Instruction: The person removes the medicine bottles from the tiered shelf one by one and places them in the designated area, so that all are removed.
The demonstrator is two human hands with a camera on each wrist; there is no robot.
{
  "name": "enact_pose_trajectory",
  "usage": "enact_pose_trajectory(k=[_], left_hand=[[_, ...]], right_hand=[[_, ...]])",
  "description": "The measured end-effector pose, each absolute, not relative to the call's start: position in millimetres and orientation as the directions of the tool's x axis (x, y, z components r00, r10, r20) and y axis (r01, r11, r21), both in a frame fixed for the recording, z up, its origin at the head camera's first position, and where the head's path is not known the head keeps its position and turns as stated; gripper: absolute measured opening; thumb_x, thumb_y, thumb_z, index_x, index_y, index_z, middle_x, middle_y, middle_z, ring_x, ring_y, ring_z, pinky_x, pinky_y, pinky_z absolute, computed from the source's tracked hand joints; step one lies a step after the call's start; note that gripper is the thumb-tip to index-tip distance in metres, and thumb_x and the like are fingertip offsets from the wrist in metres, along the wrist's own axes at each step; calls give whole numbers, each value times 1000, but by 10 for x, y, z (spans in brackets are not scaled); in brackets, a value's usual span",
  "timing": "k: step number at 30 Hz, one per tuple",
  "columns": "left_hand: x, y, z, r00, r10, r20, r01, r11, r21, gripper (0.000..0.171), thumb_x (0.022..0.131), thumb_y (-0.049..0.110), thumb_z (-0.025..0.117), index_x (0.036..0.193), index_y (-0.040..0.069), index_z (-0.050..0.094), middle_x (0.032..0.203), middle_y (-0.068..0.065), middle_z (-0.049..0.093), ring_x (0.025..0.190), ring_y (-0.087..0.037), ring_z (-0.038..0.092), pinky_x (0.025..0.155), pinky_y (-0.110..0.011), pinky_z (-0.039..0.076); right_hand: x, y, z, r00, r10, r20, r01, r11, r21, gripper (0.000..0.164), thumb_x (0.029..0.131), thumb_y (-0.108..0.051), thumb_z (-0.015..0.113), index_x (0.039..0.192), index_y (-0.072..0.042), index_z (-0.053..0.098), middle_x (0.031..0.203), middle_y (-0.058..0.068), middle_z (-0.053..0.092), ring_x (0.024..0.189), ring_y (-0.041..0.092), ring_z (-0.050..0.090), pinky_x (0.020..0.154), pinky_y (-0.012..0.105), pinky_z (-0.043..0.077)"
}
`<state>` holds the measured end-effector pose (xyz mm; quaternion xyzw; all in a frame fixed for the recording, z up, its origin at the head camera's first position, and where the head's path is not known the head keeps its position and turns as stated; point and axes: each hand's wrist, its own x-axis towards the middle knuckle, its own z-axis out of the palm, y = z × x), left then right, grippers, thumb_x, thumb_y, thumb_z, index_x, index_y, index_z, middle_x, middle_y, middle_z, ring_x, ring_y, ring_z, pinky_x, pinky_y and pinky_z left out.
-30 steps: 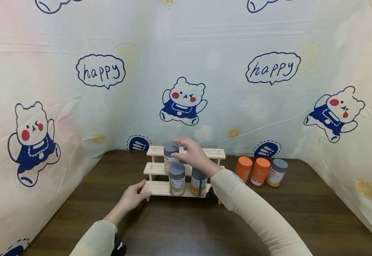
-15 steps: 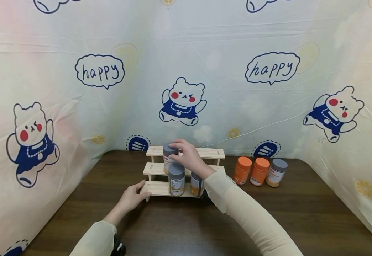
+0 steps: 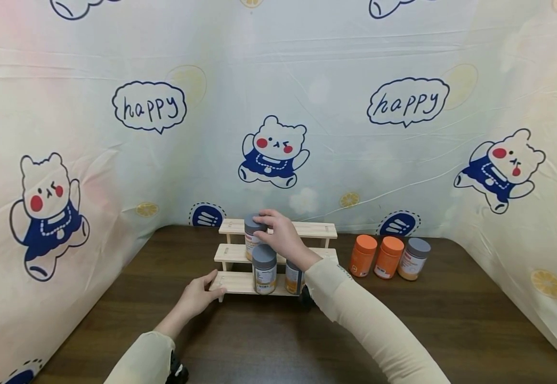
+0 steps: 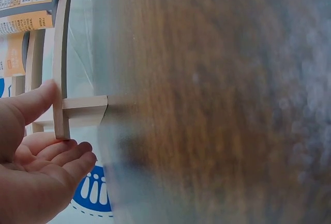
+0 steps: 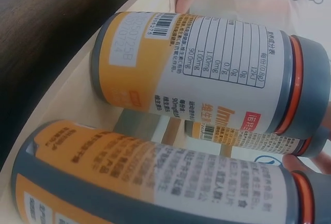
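A three-tier wooden display stand (image 3: 319,230) stands at the back of the table. My left hand (image 3: 196,295) holds the left end of its lowest board; in the left wrist view the thumb lies on one face of the board (image 4: 61,43) and the fingers curl at its end. On the middle tier stands a grey-lidded supplement bottle (image 3: 251,241), its lid between the fingers and thumb of my right hand (image 3: 284,236). Two more grey-lidded bottles stand upright on the lowest tier, one left (image 3: 265,274) and one right (image 3: 292,278), the latter partly hidden by my right arm.
To the right of the stand, two orange bottles (image 3: 363,257) and a grey-lidded bottle (image 3: 413,260) stand in a row on the dark wooden table (image 3: 268,341). A printed cloth (image 3: 336,149) hangs behind and along both sides.
My right hand has moved slightly left and its fingers have closed in on the lid of the middle-tier bottle. The left hand stays on the stand.
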<state>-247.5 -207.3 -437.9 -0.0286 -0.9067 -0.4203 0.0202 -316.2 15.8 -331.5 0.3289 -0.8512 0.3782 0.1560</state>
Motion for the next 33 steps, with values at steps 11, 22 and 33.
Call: enact_pose_trajectory(k=[11, 22, 33], left_hand=[[-2479, -2062, -4374, -998, 33, 61, 68, 646, 761, 65, 87, 22, 64, 136, -9, 35, 135, -28, 38, 124, -41, 35, 97, -52, 31], [-2461, -2065, -4370, -997, 36, 65, 73, 641, 764, 64, 87, 20, 64, 136, -9, 35, 134, -29, 39, 124, -41, 35, 96, -52, 32], [-2475, -2083, -4396, -998, 22, 53, 56, 607, 793, 64, 88, 20, 64, 137, -8, 34, 136, -28, 37, 125, -40, 34, 97, -52, 31]], right_hand=[[-3169, 170, -3315, -725, -430, 537, -687, 496, -531, 35, 84, -11, 68, 118, -1, 62, 129, 16, 50, 110, 26, 54, 84, 31, 48], [-3163, 266, -3197, -705, -385, 596, -704, 486, -518, 33, 84, -9, 68, 115, 0, 64, 127, 14, 52, 109, 26, 54, 83, 27, 48], [-3178, 538, -2920, -719, -301, 627, -690, 417, -591, 34, 85, -6, 66, 117, 4, 61, 129, 17, 50, 113, 28, 51, 88, 34, 45]])
